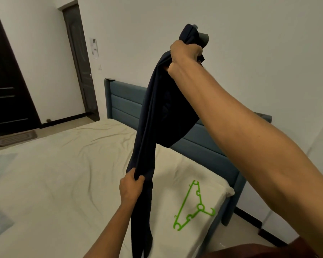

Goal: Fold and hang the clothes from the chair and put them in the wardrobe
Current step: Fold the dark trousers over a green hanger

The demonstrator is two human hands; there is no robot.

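Observation:
A dark navy garment [157, 116] hangs in the air over the bed, bunched into a long strip. My right hand [185, 54] is raised high and grips its top end, where a grey inner band shows. Lower down, my left hand [131, 187] pinches the hanging cloth partway along, and the rest trails down past the mattress edge. A bright green plastic hanger [194, 207] lies flat on the white pillow to the right of the garment, apart from both hands. No chair or wardrobe is in view.
The bed [63, 174] with a cream sheet fills the lower left, and a blue padded headboard [125, 103] stands behind it. A dark door [80, 60] sits in the far wall, and another dark door [6, 81] at the left edge. A mat [15, 137] lies on the floor.

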